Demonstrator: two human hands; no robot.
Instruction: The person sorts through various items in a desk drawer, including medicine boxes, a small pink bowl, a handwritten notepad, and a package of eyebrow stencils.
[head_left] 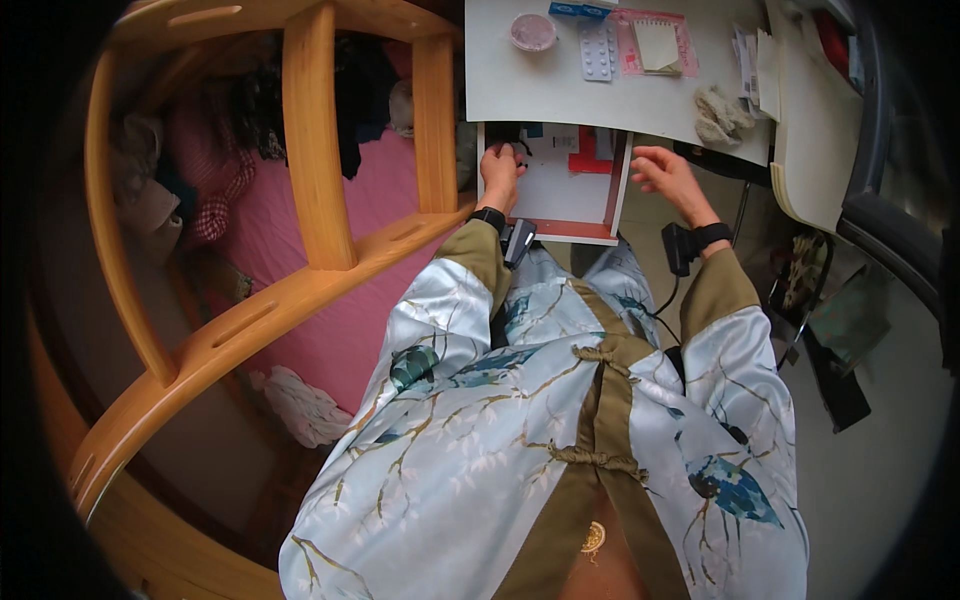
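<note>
A white drawer (562,192) with a reddish-brown front strip is pulled out from under the desk. My left hand (500,176) reaches into its left side with the fingers curled closed. Something small and dark shows at those fingertips, too small to name. Further back in the drawer lie a red card-like item (590,160) and a white label-like piece (563,137). Just outside the drawer's right wall hovers my right hand (672,180), fingers loosely bent and apart, holding nothing. Each wrist wears a black strap with a small device.
On the white desk (540,85) are a round pink-lidded tub (533,32), a blister pack (598,52), a notepad (657,46) and a crumpled beige cloth (722,117). To the left, a wooden bed rail (320,140) borders a pink-sheeted bed (385,185). A dark-framed chair (885,210) stands right.
</note>
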